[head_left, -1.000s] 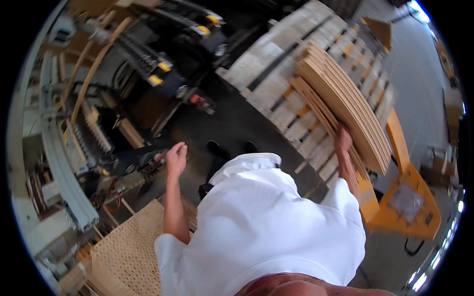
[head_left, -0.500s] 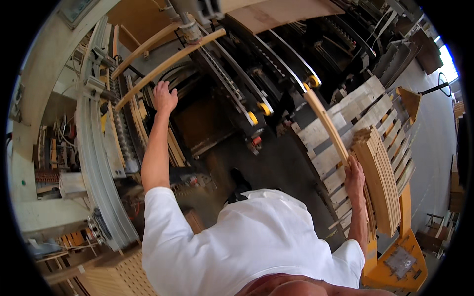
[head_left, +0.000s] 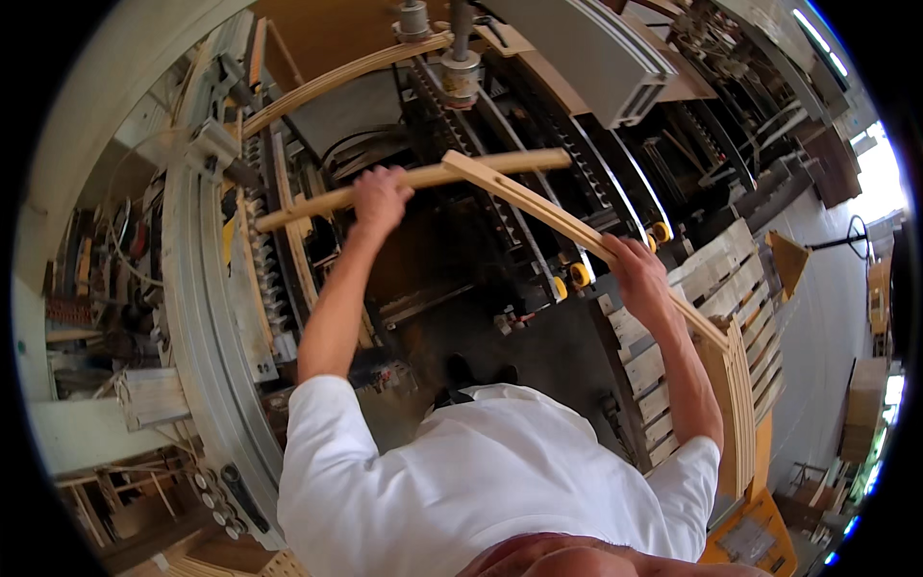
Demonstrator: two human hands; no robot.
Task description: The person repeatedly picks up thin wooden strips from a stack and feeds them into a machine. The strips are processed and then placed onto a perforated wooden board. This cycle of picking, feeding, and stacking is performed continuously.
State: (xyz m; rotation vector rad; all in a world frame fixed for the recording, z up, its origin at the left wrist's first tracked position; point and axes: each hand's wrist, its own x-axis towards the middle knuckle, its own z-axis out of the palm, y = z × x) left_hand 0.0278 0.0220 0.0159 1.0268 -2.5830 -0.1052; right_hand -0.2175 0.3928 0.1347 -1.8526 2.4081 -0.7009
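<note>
My left hand (head_left: 381, 200) is closed around a curved wooden slat (head_left: 322, 202), whose left end is by the toothed rail of the machine and whose right end lies over the dark rails. A second wooden slat (head_left: 538, 205), with a groove along it, is gripped in my right hand (head_left: 636, 276). This one slants from the middle of the machine back toward the pallet, and its far end overlaps the first slat in the view. Farther off, another curved slat (head_left: 336, 80) spans the machine below a metal cylinder (head_left: 413, 21).
At right, a stack of curved slats (head_left: 738, 404) lies on a wooden pallet (head_left: 716, 252) by a yellow pallet jack (head_left: 750, 539). Machine rails end in yellow rollers (head_left: 579, 276). A second cylinder (head_left: 460, 79) hangs overhead; a grey metal beam (head_left: 197, 317) runs along the left.
My left hand, empty before, has taken hold of the nearer slat and swung it down off its place. My right hand has carried its slat left and forward from the stack.
</note>
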